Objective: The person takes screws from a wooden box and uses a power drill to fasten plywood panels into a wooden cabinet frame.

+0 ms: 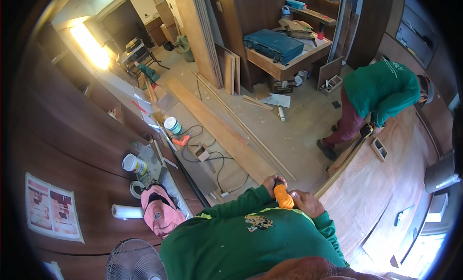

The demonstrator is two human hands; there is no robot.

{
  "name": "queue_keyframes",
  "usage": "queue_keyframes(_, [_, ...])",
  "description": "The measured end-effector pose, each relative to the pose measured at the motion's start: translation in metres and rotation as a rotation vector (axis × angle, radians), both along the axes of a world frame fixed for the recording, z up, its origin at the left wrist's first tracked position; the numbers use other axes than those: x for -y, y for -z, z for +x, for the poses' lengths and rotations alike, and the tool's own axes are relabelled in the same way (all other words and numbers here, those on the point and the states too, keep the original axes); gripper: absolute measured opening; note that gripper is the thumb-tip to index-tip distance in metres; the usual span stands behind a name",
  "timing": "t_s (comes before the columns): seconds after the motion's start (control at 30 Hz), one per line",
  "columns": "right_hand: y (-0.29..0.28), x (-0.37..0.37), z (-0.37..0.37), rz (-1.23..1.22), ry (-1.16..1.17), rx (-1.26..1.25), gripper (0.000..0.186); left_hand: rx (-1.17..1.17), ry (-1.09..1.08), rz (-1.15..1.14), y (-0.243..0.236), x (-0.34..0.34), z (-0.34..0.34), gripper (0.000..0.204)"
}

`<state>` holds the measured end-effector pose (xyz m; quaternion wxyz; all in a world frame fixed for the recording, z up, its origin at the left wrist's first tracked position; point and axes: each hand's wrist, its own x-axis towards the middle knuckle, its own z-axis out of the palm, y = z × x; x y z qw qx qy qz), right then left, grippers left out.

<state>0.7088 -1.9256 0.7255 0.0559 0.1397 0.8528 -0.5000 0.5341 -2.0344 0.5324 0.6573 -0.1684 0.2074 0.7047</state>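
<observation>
In front of my chest is a small orange object with a dark end point(284, 199), perhaps a hand tool; its exact kind is not plain. My left hand point(271, 183) is closed around its dark end. My right hand point(311, 204) is curled against the orange part from the other side, thumb alongside it, with its other fingers partly hidden. Both arms are bent in close to my green shirt point(241, 236). Just beyond my hands, a long wooden plank point(222, 130) lies on the floor.
At right, a co-worker in green point(383, 89) bends over a large plywood sheet point(395, 169), holding a power tool point(366, 130). A blue case point(273, 44) sits on a wooden bench. Cords point(222, 164), a paint bucket point(172, 125) and an orange tool point(181, 140) lie left. A pink bag point(160, 210) and fan point(135, 260) are nearer.
</observation>
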Motion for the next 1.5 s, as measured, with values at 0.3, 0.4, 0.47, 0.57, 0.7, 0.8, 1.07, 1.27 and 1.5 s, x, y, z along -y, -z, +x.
queue_keyframes(0.3, [-0.008,0.003,0.010,0.023,0.153,-0.019,0.059,-0.093,0.090,-0.061,-0.029,-0.028,-0.005,0.037])
queue_keyframes(0.4, [-0.002,0.009,0.018,0.067,0.206,-0.004,0.059,-0.100,0.131,-0.069,-0.022,-0.036,-0.001,0.038])
queue_keyframes(0.47, [-0.002,0.011,0.022,0.073,0.257,-0.001,0.058,-0.079,0.183,-0.012,-0.019,-0.041,-0.002,0.036])
queue_keyframes(0.57, [-0.003,0.014,0.022,0.058,0.278,0.050,0.059,-0.067,0.226,0.028,-0.018,-0.042,-0.002,0.035])
queue_keyframes(0.7, [0.003,0.017,0.019,0.038,0.264,0.023,0.060,-0.088,0.248,0.092,-0.016,-0.036,-0.006,0.034])
queue_keyframes(0.8, [0.000,0.016,0.018,0.056,0.287,0.040,0.056,0.095,0.187,-0.046,-0.062,-0.042,0.000,0.034])
queue_keyframes(1.07, [-0.013,0.028,-0.005,0.093,0.261,-0.036,0.051,-0.107,0.229,0.175,-0.022,-0.031,-0.022,0.036])
queue_keyframes(1.27, [-0.016,0.013,0.004,0.224,0.389,-0.165,0.042,-0.074,0.272,0.199,-0.027,-0.044,-0.031,0.032])
queue_keyframes(1.5, [-0.212,0.024,0.054,0.248,0.475,-1.018,0.037,-0.076,0.358,0.184,-0.023,-0.055,-0.038,0.030])
